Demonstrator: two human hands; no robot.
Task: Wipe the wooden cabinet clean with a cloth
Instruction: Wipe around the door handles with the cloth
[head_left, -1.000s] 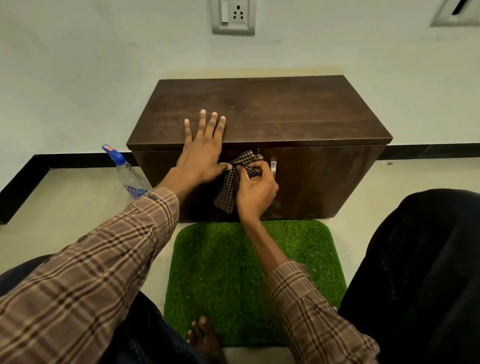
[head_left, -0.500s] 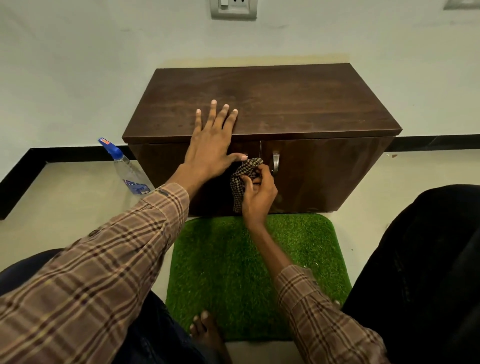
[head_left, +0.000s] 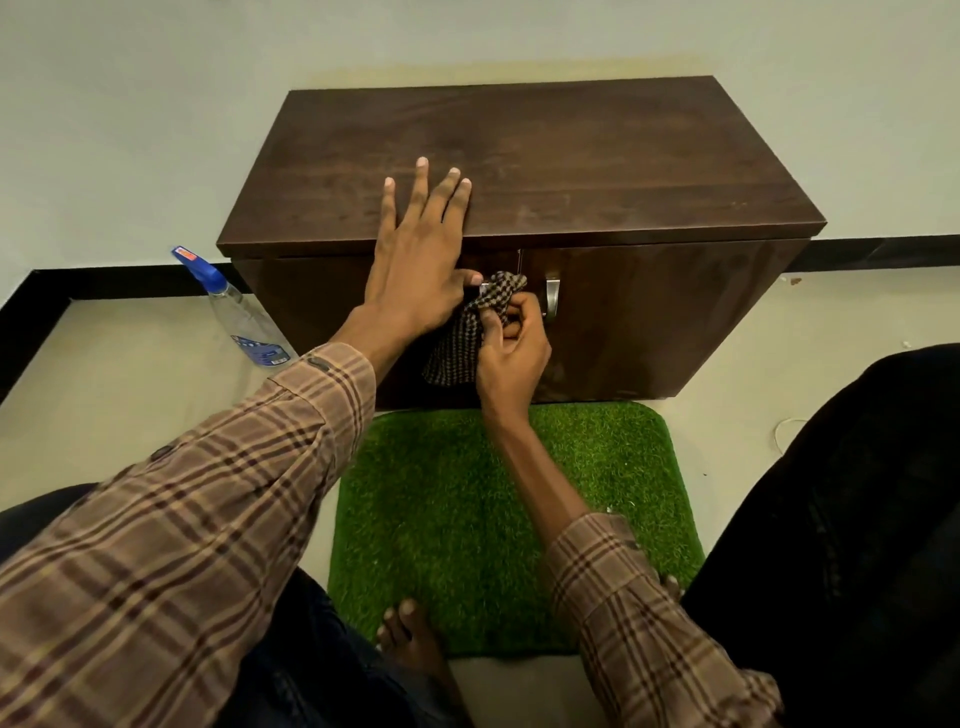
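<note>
A low dark wooden cabinet (head_left: 597, 171) stands against the wall, two doors on its front. My left hand (head_left: 418, 254) lies flat over the front edge of its top, fingers spread, thumb down on the door front. My right hand (head_left: 511, 348) is shut on a black-and-white checked cloth (head_left: 457, 338), pressed against the front near the gap between the doors. Most of the cloth hangs down below my fingers. A metal handle (head_left: 552, 296) on the right door shows just right of the cloth. The left door's handle is hidden behind the cloth and hands.
A clear spray bottle (head_left: 239, 312) with a blue head stands on the floor left of the cabinet. A green grass mat (head_left: 467, 519) lies in front of it, my bare toes (head_left: 405, 629) at its near edge. A dark shape (head_left: 857, 519) fills the right side.
My right hand has worked the cloth around the handle area at the door gap, bunching it differently. My left hand stays on the top's edge. The camera has tilted down slightly.
</note>
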